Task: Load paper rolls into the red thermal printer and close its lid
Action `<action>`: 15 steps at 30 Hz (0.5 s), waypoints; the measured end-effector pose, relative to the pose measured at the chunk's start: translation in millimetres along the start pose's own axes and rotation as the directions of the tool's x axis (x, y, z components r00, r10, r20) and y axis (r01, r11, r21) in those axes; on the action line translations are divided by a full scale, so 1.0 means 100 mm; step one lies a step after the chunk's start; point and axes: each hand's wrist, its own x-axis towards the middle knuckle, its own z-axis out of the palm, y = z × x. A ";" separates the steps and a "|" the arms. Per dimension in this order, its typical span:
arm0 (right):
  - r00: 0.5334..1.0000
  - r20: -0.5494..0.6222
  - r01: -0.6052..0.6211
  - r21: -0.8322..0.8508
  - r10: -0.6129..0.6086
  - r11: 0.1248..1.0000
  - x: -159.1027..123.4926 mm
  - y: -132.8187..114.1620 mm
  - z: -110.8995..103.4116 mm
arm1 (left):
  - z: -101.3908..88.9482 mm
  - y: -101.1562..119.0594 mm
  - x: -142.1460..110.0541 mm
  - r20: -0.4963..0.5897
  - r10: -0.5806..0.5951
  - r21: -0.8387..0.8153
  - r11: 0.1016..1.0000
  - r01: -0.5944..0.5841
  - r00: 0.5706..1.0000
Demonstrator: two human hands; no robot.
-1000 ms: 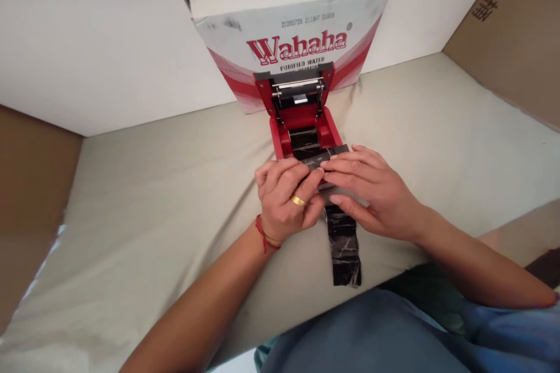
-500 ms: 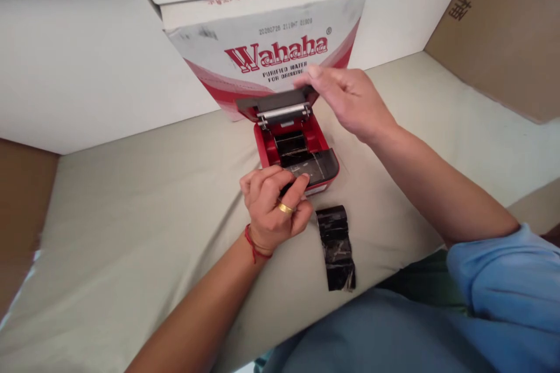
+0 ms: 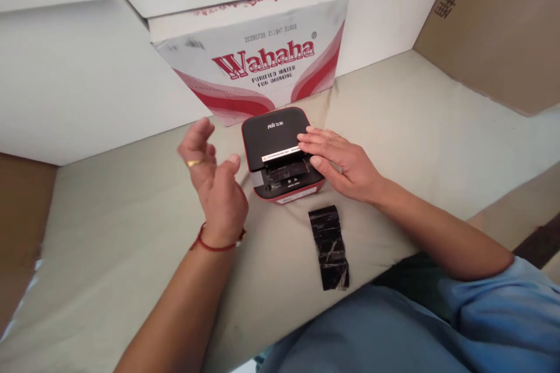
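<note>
A small black and red label printer (image 3: 277,140) sits in front of me with its lid closed. A dark strip shows in the slot at its front. My right hand (image 3: 339,163) rests its outstretched fingers on the right side of the lid, holding nothing. Off to the printer's left, my left hand (image 3: 216,183) is raised with fingers apart and nothing in it. A wrinkled black strip (image 3: 330,250) lies on the cloth-covered surface just in front of the printer.
Behind the printer stands a white and red Wahaha water carton (image 3: 266,64), against large white boxes (image 3: 87,87). A brown cardboard box (image 3: 490,35) is at the right, and another brown panel (image 3: 26,204) at the left. Pale cloth (image 3: 144,256) covers the surface.
The printer's lid has gone from raised to closed under my right hand. My left hand has let go of the printer's front and moved left. The black strip still lies on the cloth.
</note>
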 end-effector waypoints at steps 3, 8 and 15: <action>0.998 -0.044 0.045 0.046 -0.043 0.998 -0.01 0.03 0.03 | -0.01 -0.16 0.10 0.173 -0.132 -0.235 0.957 0.171 0.976; 0.998 -0.030 0.051 0.069 -0.049 0.996 -0.01 0.05 0.04 | 0.00 -0.24 0.03 0.323 -0.133 -0.302 0.924 0.235 0.937; 0.999 -0.041 0.016 -0.004 -0.016 1.000 -0.04 -0.05 0.04 | 0.10 -0.15 -0.04 0.345 -0.142 -0.319 0.912 0.258 0.928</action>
